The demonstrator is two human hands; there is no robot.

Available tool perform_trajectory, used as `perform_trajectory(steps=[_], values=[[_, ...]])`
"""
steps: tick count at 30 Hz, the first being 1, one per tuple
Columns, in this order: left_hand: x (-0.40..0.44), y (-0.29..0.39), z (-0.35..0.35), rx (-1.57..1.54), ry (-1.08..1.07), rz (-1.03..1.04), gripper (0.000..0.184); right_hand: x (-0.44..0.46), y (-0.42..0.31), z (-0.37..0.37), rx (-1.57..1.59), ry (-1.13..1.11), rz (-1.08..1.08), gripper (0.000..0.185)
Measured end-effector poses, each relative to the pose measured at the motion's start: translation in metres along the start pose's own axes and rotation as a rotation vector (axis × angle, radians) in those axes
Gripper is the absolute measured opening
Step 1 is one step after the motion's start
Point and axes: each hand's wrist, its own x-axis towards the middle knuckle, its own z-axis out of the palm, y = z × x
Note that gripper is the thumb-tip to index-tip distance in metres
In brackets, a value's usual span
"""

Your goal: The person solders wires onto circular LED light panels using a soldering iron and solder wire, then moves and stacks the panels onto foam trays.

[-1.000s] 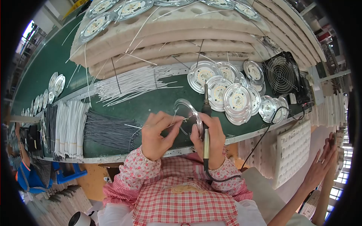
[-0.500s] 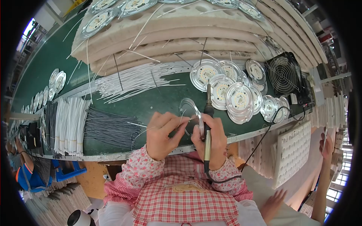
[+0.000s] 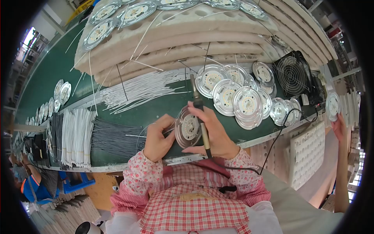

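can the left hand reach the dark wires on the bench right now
Probably yes: the dark wires lie close to the left hand, on its outer side, with nothing bulky between. The hand does seem busy at the edge of the disc, so it may need freeing first.

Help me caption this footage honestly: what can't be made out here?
In the head view:
Back of the held disc: hidden by its front.
Part of its rim: behind the soldering iron.
Exact grip of the left hand: contact too small.
Topmost discs: cut off by the picture's edge.
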Motion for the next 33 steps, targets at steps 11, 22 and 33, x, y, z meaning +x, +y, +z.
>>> perform_trajectory(steps=[11, 22, 33], values=[[-0.016, 0.023, 0.015, -0.009, 0.179, -0.158, 0.023, -0.008, -0.018, 0.019, -0.108, 0.193, 0.119, 0.103], [0.006, 0.026, 0.018, 0.677, 0.234, 0.135, 0.02, -0.031, -0.019, 0.026, -0.521, 0.142, 0.229, 0.088], [0.001, -0.006, -0.013, 0.403, -0.226, 0.269, 0.005, -0.043, -0.035, -0.021, -0.138, 0.195, 0.155, 0.017]])
